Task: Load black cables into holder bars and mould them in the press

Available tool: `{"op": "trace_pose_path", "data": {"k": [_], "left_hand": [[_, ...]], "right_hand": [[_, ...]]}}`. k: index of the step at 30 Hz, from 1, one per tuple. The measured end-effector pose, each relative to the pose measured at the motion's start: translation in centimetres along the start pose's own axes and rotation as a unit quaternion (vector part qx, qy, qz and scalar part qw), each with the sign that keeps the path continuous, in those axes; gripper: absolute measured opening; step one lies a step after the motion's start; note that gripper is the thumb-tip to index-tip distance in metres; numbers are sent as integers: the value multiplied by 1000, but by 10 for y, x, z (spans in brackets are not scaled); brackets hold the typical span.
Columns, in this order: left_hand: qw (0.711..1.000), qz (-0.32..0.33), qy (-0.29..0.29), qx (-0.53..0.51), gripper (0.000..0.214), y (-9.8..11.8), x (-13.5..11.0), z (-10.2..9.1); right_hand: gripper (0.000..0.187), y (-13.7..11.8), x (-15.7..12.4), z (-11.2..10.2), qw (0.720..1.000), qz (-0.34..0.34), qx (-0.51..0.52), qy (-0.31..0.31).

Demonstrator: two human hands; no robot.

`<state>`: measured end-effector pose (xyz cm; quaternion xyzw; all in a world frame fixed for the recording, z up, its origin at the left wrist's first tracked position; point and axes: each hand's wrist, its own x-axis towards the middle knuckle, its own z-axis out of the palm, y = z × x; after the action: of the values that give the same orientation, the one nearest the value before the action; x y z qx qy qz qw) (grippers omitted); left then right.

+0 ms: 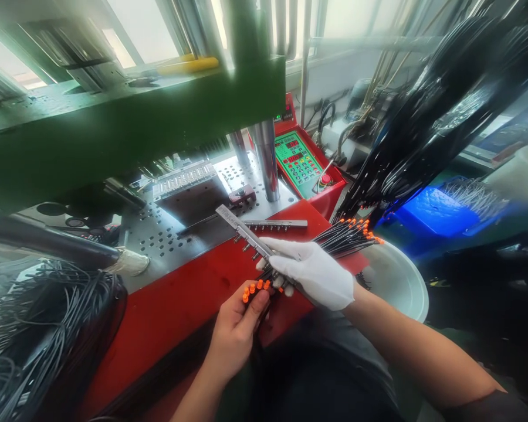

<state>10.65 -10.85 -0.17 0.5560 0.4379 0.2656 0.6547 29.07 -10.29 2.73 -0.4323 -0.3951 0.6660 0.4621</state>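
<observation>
While gripping a slim metal bar in the white-gloved right hand, also pinching a few orange-tipped black cables between the thumb and fingers of the bare left hand. Wrapping the gloved thumb and fingers around the near part of the bar, leaving the far end poking out up and to the left, and showing a row of stubby pins along its lower edge. Holding both hands close together over the red table, more or less at its front edge. Not managing to make out any join between cables and bar, thanks to the glove in the way. Seeing a second pinned bar lying on the table just behind the first. Also spotting a thick orange-tipped bunch beyond the gloved hand, pointing out toward a pale round tub. Over on the left, looking at a big messy heap of black cables. Facing a green press beam up front, and below it a metal block sitting on a hole-dotted steel plate. Catching a red control box right of the plate, plus a blue bin further right, near a blurry mass of hanging black strands.
</observation>
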Motion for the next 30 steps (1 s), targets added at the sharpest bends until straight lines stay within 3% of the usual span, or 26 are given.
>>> {"op": "trace_pose_path", "data": {"k": [6, 10, 13, 17, 20, 22, 26, 30], "left_hand": [[998, 19, 11, 67, 23, 5, -2, 1], [985, 59, 43, 158, 18, 7, -3, 6], [950, 142, 102, 259, 16, 0, -4, 12], [872, 264, 142, 386, 25, -17, -3, 16], [841, 295, 159, 424, 30, -22, -2, 16], [864, 272, 150, 396, 28, -15, -3, 17], [945, 144, 86, 282, 18, 10, -7, 18], [962, 110, 96, 230, 19, 21, -9, 16]], "right_hand": [[47, -5, -2, 3, 1000, 11, -10, -13], [47, -7, -3, 6, 998, 24, -53, 12], [47, -5, -2, 8, 993, 21, -103, 49], [48, 0, -2, 9, 989, -4, -137, 58], [49, 0, -3, 8, 986, -12, -153, 67], [48, -2, -5, 7, 988, 0, -137, 65], [46, -4, -9, 2, 997, 7, -74, 18], [47, -4, -11, -2, 999, -12, -38, 30]]}}
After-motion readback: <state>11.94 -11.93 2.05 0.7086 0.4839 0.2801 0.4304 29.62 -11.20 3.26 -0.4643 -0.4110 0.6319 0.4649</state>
